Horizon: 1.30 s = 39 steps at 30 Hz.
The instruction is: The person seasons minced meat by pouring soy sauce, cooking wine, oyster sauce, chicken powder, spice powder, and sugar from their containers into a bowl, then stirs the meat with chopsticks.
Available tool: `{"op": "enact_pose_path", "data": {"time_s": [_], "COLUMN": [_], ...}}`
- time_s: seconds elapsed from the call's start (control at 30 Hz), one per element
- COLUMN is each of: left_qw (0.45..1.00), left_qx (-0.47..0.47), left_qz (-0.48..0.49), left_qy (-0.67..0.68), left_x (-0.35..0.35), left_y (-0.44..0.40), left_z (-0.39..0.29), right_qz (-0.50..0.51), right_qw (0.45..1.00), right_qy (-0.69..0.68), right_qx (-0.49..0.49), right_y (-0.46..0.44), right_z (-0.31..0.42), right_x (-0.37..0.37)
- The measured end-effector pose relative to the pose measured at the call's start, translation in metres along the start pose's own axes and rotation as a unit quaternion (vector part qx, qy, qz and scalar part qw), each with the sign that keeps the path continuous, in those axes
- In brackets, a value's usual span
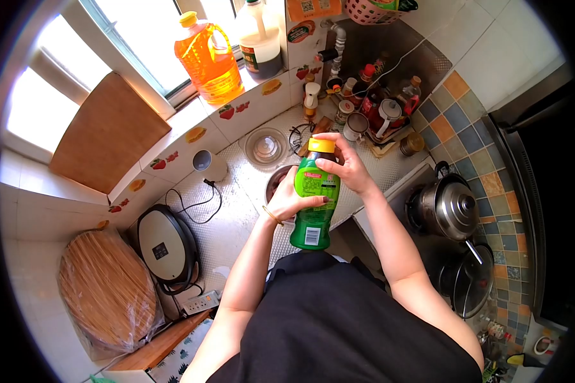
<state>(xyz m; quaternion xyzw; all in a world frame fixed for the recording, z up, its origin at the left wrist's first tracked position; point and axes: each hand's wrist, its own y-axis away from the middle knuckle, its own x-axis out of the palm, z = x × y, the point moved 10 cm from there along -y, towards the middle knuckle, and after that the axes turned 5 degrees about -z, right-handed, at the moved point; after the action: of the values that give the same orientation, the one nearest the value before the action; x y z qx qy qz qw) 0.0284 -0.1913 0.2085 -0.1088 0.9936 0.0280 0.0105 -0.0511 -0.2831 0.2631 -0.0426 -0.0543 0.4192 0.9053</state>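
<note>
A green plastic squeeze bottle (316,191) with a printed label and a barcode is held upright in front of my chest. My left hand (289,198) wraps around its body from the left, the thumb across the label. At the top, my right hand (346,163) grips the yellow cap (321,145) with thumb and fingers. Behind the bottle and my left hand, a bowl (272,182) with dark reddish contents is partly hidden. A glass lid or dish (266,148) lies on the counter just beyond.
On the left are an electric griddle (166,246), a power strip (201,302) and a plastic-wrapped round board (112,287). An oil jug (209,60) stands on the sill. Seasoning bottles (367,89) crowd the back corner. A lidded steel pot (450,207) sits on the stove at right.
</note>
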Motion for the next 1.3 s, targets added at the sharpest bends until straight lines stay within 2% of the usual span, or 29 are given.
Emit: {"op": "enact_pose_path", "data": {"time_s": [0.2, 0.37, 0.43, 0.53, 0.63, 0.7, 0.83, 0.9, 0.97, 1.07, 1.2, 1.23, 1.3], "left_qw": [1.0, 0.999, 0.997, 0.994, 0.981, 0.977, 0.97, 0.925, 0.968, 0.945, 0.943, 0.951, 0.959], "left_qx": [-0.012, -0.005, -0.008, 0.058, 0.069, 0.119, 0.152, 0.304, 0.208, 0.264, 0.249, 0.234, 0.261], "left_qz": [0.019, 0.048, 0.063, 0.091, 0.103, 0.119, 0.133, 0.068, 0.06, 0.018, -0.021, -0.009, 0.015], "left_qy": [0.007, 0.01, 0.052, -0.022, -0.149, -0.131, -0.137, -0.218, -0.13, -0.195, -0.218, -0.2, -0.111], "left_x": [0.012, 0.03, 0.043, 0.061, 0.084, 0.104, 0.154, 0.168, 0.179, 0.194, 0.207, 0.21, 0.213], "left_y": [-0.004, -0.012, -0.016, -0.042, -0.071, -0.101, -0.173, -0.199, -0.241, -0.285, -0.336, -0.351, -0.384], "left_z": [0.007, 0.001, -0.022, -0.037, -0.062, -0.065, -0.1, -0.132, -0.127, -0.148, -0.176, -0.178, -0.178], "right_qz": [0.004, 0.005, -0.02, 0.001, -0.013, -0.051, -0.141, -0.202, -0.253, -0.31, -0.307, -0.329, -0.348], "right_qw": [1.0, 0.996, 1.0, 0.997, 0.989, 0.987, 0.951, 0.92, 0.899, 0.871, 0.871, 0.83, 0.782], "right_qy": [0.006, 0.09, 0.015, 0.077, 0.149, 0.154, 0.258, 0.311, 0.32, 0.312, 0.306, 0.366, 0.42], "right_qx": [-0.01, -0.026, 0.019, 0.015, 0.018, -0.001, -0.092, -0.126, -0.161, -0.219, -0.232, -0.261, -0.303], "right_y": [0.004, 0.011, 0.017, 0.027, 0.03, 0.027, 0.015, 0.006, -0.004, -0.019, -0.052, -0.056, -0.063], "right_z": [-0.002, 0.019, 0.036, 0.046, 0.068, 0.096, 0.147, 0.156, 0.164, 0.18, 0.198, 0.209, 0.224], "right_x": [-0.011, -0.024, -0.033, -0.064, -0.101, -0.122, -0.189, -0.225, -0.26, -0.303, -0.34, -0.348, -0.355]}}
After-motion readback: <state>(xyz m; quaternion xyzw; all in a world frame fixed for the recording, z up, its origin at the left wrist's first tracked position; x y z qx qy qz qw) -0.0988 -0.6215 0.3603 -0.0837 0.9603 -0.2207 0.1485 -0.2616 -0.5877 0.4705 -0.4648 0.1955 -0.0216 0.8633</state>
